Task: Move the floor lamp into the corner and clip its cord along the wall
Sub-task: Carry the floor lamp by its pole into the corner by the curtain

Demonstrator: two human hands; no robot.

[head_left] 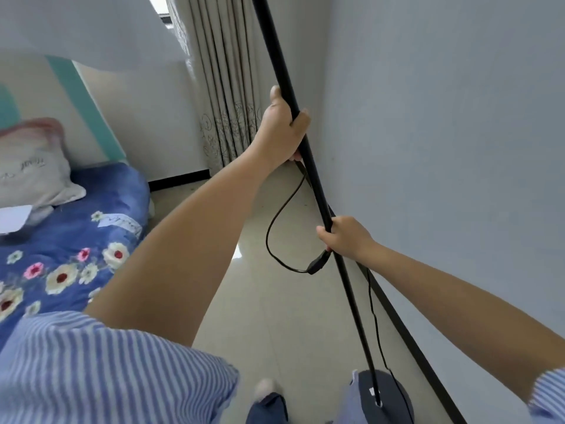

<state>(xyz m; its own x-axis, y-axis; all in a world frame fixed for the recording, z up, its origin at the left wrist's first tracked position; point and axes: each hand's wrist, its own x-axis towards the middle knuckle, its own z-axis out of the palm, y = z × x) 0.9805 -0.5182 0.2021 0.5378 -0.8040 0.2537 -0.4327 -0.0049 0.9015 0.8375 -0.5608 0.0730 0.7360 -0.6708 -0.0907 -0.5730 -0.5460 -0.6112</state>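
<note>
Now we stand the lamp base [383,393] on the floor by our feet, beside the wall. Our right hand [347,237] is wrapped around the pole [321,197] low down, our left hand [284,130] higher; the corner lies ahead, cord [270,231] dangling.

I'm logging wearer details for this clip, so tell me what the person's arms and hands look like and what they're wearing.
Both forearms are bare. The left hand and right hand wear no gloves, and no rings or watch show. Short sleeves in blue and white stripes cover the upper arms: the left sleeve fills the lower left of the view, and the right sleeve shows only as a cuff edge at the lower right.
</note>
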